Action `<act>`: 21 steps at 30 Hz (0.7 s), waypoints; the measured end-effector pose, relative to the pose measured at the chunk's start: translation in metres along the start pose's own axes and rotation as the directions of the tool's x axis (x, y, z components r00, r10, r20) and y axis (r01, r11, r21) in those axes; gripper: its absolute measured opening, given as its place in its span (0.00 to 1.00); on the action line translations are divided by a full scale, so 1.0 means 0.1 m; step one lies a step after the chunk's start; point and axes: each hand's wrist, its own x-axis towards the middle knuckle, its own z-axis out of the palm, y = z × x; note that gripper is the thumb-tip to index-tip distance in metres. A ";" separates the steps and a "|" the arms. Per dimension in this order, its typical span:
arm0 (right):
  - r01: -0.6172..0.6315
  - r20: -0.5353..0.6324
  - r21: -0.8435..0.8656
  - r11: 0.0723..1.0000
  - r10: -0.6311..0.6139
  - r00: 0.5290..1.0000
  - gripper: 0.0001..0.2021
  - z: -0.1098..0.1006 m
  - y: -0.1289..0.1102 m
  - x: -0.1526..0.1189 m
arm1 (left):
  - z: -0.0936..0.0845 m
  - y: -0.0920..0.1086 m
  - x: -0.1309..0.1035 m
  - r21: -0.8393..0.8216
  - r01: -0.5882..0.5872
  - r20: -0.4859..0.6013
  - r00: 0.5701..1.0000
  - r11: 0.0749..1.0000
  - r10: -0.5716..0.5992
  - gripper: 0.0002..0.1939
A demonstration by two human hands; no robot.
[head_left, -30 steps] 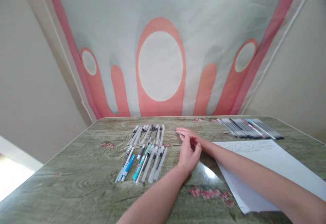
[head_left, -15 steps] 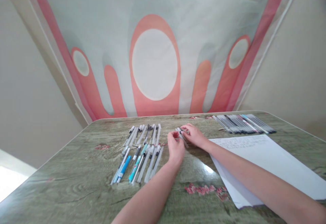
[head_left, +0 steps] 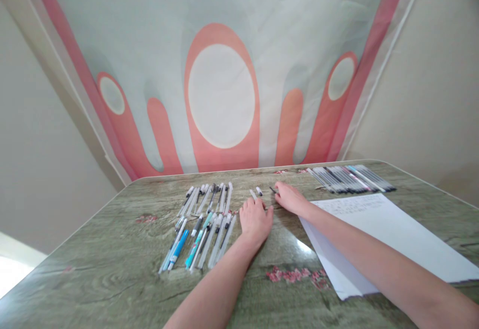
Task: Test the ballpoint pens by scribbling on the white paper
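Observation:
My left hand [head_left: 256,219] lies palm down at the table's middle, its fingers curled over a clear pen barrel [head_left: 253,194] whose end pokes out beyond them. Just past the fingertips, a small clear-and-dark pen cap [head_left: 259,191] rests on the table. To the right, my right hand [head_left: 290,198] pinches a thin dark pen refill [head_left: 273,189]; most of it is hidden by the fingers. Left of my hands are two rows of pens: clear ones [head_left: 204,198] at the back, and a nearer row with a blue pen [head_left: 178,249] and a teal pen [head_left: 194,251].
A row of thin pens or refills [head_left: 348,179] lies side by side at the back right. A white sheet of paper [head_left: 385,249] with handwriting sits under my right forearm. The wood-patterned table [head_left: 112,269] meets a printed backdrop [head_left: 220,94] behind.
My hands have come apart. The right one has drawn a dark refill away to the right, the left has turned palm down, and a small cap now lies beyond it.

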 end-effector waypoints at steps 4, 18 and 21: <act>-0.024 -0.016 -0.062 0.998 0.023 1.000 0.10 -0.02 0.04 0.00 | -0.01 -0.03 0.01 0.064 0.004 0.019 1.000 0.998 -0.005 0.13; 0.009 -0.131 0.003 1.000 -0.009 0.991 0.13 0.03 0.00 0.01 | 0.02 -0.11 0.09 -0.255 0.108 -0.064 0.990 0.961 -0.129 0.28; 0.076 -0.198 0.146 0.986 -0.047 0.979 0.13 0.04 -0.01 0.02 | 0.11 -0.16 0.14 -0.505 0.021 -0.132 0.986 0.863 -0.101 0.26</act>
